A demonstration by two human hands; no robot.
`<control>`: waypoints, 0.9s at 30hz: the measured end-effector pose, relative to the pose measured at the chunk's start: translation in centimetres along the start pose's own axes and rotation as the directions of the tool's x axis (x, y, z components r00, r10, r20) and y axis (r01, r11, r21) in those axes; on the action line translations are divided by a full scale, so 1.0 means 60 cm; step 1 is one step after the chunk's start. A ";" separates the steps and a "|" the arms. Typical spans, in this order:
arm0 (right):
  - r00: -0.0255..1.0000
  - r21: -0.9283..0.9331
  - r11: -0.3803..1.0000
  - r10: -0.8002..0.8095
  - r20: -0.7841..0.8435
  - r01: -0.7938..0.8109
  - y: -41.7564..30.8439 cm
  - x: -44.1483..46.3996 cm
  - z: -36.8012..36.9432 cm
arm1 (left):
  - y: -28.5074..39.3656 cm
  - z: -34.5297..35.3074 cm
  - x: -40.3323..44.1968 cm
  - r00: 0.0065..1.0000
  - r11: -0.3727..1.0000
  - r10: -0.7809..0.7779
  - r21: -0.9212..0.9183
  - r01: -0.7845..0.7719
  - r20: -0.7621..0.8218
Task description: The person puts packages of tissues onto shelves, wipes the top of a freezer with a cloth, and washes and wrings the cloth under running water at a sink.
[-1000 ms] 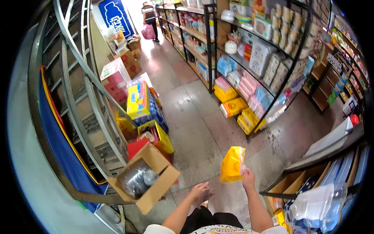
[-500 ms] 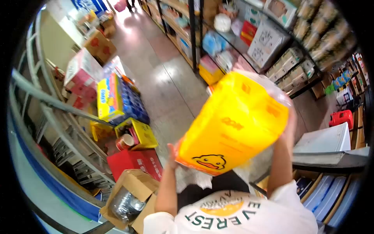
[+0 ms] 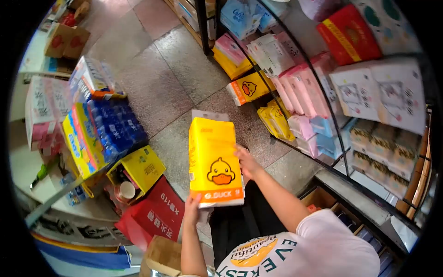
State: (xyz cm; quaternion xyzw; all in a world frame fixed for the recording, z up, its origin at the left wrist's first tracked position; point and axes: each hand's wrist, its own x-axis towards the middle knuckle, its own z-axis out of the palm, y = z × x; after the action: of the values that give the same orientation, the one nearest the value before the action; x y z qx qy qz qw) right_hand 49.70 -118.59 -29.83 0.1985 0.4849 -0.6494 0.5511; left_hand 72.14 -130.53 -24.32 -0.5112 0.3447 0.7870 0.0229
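Observation:
A yellow duck package [image 3: 213, 152] with an orange band along its bottom is held upright before the body. My left hand [image 3: 193, 208] grips its lower left corner. On the package's right edge, my right hand [image 3: 247, 161] is closed. Right of it, on the lowest shelf level, lie similar packages: a yellow and orange duck pack [image 3: 250, 88] and a yellow pack [image 3: 276, 122], beside pink packs [image 3: 300, 92].
A black-framed shelf rack [image 3: 314, 69] stands at the right. On the left are blue bottle packs [image 3: 117, 127], a yellow box [image 3: 147, 168], a red box [image 3: 159, 212] and an open cardboard box [image 3: 164, 254]. Tiled floor [image 3: 180, 69] runs between them.
The yellow package has moved down and left and turned upright, its duck face now showing. My left hand has shifted to its lower corner. The view has turned down toward the floor and lower shelf.

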 end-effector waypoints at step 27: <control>0.854 0.011 0.995 -0.078 -0.514 0.097 -0.112 0.573 -0.354 | 0.007 0.209 0.813 0.973 0.514 -0.125 0.851 -0.106 0.196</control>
State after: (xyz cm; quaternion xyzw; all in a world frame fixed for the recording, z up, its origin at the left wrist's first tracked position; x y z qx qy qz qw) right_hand 26.92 -119.08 -63.89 0.3521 0.6107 -0.6061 0.3684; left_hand 38.86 -139.17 -61.13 -0.3394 0.6796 0.5683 0.3162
